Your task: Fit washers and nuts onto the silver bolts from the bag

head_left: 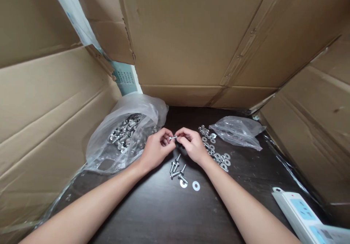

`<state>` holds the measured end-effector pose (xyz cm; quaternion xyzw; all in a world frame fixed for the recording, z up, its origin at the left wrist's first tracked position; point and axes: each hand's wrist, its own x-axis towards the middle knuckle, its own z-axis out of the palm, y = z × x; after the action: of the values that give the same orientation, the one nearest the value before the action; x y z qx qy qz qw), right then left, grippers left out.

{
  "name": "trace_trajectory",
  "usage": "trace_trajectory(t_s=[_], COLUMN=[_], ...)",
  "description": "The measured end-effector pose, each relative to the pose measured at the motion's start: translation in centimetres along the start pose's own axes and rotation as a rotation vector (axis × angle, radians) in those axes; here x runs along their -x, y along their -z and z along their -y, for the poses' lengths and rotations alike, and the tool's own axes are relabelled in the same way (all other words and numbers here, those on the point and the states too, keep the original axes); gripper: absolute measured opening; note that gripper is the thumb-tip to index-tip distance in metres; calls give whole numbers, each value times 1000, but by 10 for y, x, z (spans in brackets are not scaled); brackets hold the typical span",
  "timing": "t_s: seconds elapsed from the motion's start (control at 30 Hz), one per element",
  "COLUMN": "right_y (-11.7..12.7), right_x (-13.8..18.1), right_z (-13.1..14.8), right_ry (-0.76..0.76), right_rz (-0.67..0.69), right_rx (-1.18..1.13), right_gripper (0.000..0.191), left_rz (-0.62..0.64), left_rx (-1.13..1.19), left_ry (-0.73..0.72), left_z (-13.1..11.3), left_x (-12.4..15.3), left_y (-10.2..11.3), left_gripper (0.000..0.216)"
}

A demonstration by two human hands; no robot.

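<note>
Between my two hands, above the middle of the dark table, is a small metal bolt lying roughly level. My left hand pinches one end of it. The fingertips of my right hand close on its other end; whether a nut sits there is hidden by the fingers. Just below the hands lie several bolts in a loose cluster. Two flat washers, one in plain sight and one partly under a bolt, rest nearer to me. Right of my right hand spreads a pile of washers and nuts.
A clear plastic bag full of metal hardware stands open at the left. Another crumpled clear bag lies at the back right. A white power strip is at the lower right. Cardboard walls enclose the dark table.
</note>
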<state>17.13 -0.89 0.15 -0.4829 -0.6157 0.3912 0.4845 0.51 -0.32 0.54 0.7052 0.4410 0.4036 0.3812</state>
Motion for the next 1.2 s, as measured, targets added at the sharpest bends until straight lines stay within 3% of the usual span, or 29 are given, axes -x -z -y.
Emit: trace_trajectory(t_s=[0.37, 0.9, 0.97, 1.13, 1.2], right_y=[-3, -2, -2, 0, 0], right_x=[0, -1, -1, -1, -1], right_z=[2, -2, -3, 1, 3], right_ry=[-15, -98, -83, -21, -35], right_rz=[-21, -16, -39, 8, 31], right_rx=[120, 117, 84, 10, 27], right_gripper=[25, 60, 56, 23, 21], left_rz=[16, 12, 13, 20, 21], left_rx=[23, 48, 52, 51, 54], left_ry=[-7, -41, -31, -34, -33], left_z=[-1, -1, 0, -1, -1], left_x=[0, 2, 2, 2, 2], left_y=[0, 0, 0, 0, 0], left_gripper=[12, 19, 20, 19, 19])
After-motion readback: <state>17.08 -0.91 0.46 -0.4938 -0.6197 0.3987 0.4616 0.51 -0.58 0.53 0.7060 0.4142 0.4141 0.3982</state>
